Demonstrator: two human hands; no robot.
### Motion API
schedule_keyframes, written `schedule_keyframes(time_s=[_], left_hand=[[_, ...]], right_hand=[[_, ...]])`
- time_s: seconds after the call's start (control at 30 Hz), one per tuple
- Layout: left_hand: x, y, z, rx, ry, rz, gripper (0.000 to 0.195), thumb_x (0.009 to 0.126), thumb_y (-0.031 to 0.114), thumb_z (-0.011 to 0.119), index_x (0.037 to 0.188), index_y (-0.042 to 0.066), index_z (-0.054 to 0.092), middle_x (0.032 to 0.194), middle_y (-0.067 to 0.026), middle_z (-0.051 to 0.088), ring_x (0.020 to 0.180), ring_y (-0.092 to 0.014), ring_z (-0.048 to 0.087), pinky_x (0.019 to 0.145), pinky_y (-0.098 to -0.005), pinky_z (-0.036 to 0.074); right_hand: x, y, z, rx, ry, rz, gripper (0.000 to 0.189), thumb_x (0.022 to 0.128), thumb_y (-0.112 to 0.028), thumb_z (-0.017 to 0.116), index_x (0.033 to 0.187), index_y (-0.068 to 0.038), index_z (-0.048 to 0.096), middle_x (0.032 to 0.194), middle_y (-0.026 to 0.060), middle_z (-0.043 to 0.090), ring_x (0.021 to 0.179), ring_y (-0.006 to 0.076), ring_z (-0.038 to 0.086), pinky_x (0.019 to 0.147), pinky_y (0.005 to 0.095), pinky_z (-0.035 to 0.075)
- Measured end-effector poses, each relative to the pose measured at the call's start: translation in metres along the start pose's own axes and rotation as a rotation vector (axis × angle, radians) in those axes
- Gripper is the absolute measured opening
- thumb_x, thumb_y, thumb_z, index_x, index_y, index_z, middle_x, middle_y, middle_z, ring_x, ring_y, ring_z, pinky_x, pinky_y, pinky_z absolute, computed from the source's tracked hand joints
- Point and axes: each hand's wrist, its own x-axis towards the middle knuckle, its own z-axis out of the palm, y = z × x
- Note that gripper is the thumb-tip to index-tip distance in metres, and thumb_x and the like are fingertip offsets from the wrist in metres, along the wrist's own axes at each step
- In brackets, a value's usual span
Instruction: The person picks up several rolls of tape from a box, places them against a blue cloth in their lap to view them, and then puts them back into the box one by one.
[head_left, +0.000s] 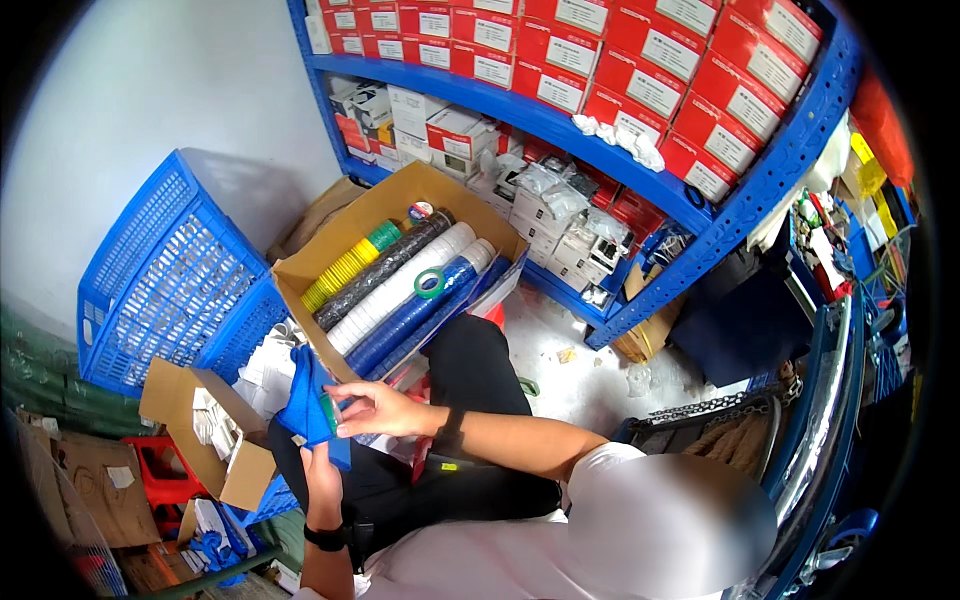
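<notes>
Above my lap, my left hand (321, 474) grips the lower part of a blue cloth (306, 401). My right hand (375, 409), coming from the right, pinches a small green roll (328, 411), which looks like tape, against that cloth. Just beyond my hands stands an open cardboard box (405, 184) with long rows of tape rolls: yellow-green (341, 274), black (382, 270), white (397, 289) and blue (409, 315). One green tape roll (430, 283) lies flat on top of the blue ones.
A blue plastic crate (180, 262) leans by the wall. Left of my knees is a carton (172, 397) of white pieces, with a red plastic stool (161, 465) behind it. A blue metal shelf (510, 94) with red boxes (559, 56) stands ahead; a chain (720, 405) hangs at the right.
</notes>
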Motion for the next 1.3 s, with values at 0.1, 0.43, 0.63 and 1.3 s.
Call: schedule_keyframes(time_s=[0.1, 0.43, 0.63, 1.3], left_hand=[[-0.006, 0.01, 0.008, -0.228, -0.038, 0.026, 0.027, 0.089, 0.014, 0.042, 0.108, -0.003, 0.052, 0.107, -0.0082, 0.053, 0.093, -0.017, 0.05, 0.082, -0.0292, 0.038], [0.007, 0.001, -0.006, -0.147, -0.011, -0.127, 0.03, 0.09, 0.013, 0.04, 0.114, -0.002, 0.048, 0.107, -0.0091, 0.054, 0.098, -0.017, 0.05, 0.084, -0.0278, 0.038], [-0.01, 0.011, 0.007, 0.016, -0.125, 0.055, 0.033, 0.092, 0.017, 0.04, 0.118, -0.002, 0.045, 0.112, -0.0084, 0.051, 0.101, -0.017, 0.048, 0.086, -0.028, 0.036], [-0.006, 0.017, 0.004, 0.049, -0.221, 0.07, 0.032, 0.091, 0.012, 0.038, 0.119, -0.003, 0.043, 0.117, -0.0093, 0.049, 0.107, -0.017, 0.047, 0.092, -0.0297, 0.034]], right_hand=[[-0.002, 0.0, 0.003, 0.016, 0.055, -0.06, 0.058, 0.077, -0.003, 0.064, 0.127, 0.002, 0.035, 0.114, 0.0083, 0.048, 0.096, 0.0147, 0.055, 0.084, 0.0257, 0.046], [0.001, -0.001, 0.004, -0.021, -0.06, 0.048, 0.062, 0.076, -0.004, 0.066, 0.129, 0.0, 0.034, 0.123, 0.0103, 0.044, 0.097, 0.0145, 0.054, 0.085, 0.0264, 0.045], [-0.001, -0.007, 0.006, 0.106, 0.123, -0.09, 0.053, 0.08, -0.004, 0.061, 0.127, 0.0, 0.036, 0.117, 0.0092, 0.045, 0.096, 0.0137, 0.054, 0.084, 0.0279, 0.046], [-0.001, -0.012, -0.001, 0.074, 0.104, 0.039, 0.052, 0.081, -0.011, 0.062, 0.125, 0.003, 0.038, 0.112, 0.0104, 0.05, 0.092, 0.014, 0.056, 0.081, 0.0257, 0.046]])
